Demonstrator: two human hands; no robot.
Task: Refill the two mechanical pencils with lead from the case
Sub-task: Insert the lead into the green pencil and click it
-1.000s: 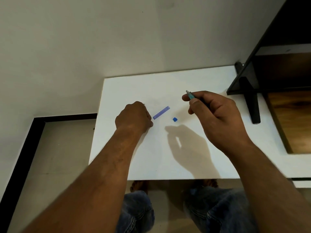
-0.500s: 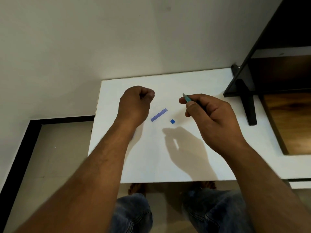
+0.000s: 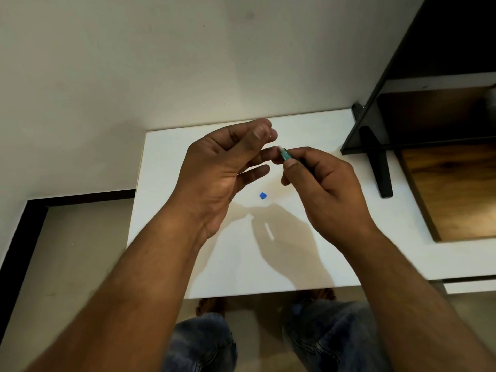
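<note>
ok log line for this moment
left hand: mid-air pinch, contents unseen | right hand: grips teal mechanical pencil | small blue cap: on white table

The counter [image 3: 308, 130] lies open around the small blue cap [image 3: 263, 195], while the black shelf leg [image 3: 381, 170] blocks its far right side.

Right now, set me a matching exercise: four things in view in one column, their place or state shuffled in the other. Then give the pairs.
1. pencil
2. blue piece
3. black bar
4. left hand

A. lies on the white table, touched by nothing
B. above the table, thumb and forefinger tips together
C. in the grip of the right hand
D. on the table's right side, beside the wooden panel

Pairs: 1-C, 2-A, 3-D, 4-B
</note>
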